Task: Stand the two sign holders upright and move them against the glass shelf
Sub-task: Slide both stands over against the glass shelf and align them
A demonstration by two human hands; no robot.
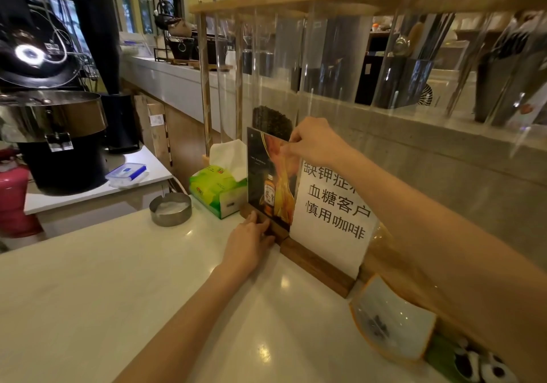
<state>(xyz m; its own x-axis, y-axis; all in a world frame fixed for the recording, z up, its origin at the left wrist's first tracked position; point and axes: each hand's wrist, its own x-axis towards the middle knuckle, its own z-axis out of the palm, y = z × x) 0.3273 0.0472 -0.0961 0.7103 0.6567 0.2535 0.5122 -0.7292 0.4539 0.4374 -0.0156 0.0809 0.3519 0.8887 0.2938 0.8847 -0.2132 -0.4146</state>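
Note:
Two sign holders stand upright side by side on the white counter [118,279], close in front of the glass shelf [296,65]. The left sign holder [268,172] shows a dark bottle advert in a clear panel on a wooden base. My right hand [313,142] pinches its top right corner. My left hand [248,243] grips its wooden base at the front. The right sign holder [331,214] carries a white sheet with black Chinese text in a long wooden base [316,267]; my right forearm crosses its upper right part.
A green tissue pack [213,190] and a round metal ashtray [170,209] sit left of the signs. A white-and-orange dish [390,323] lies at the right. A coffee roaster [56,134] stands on a lower table at left.

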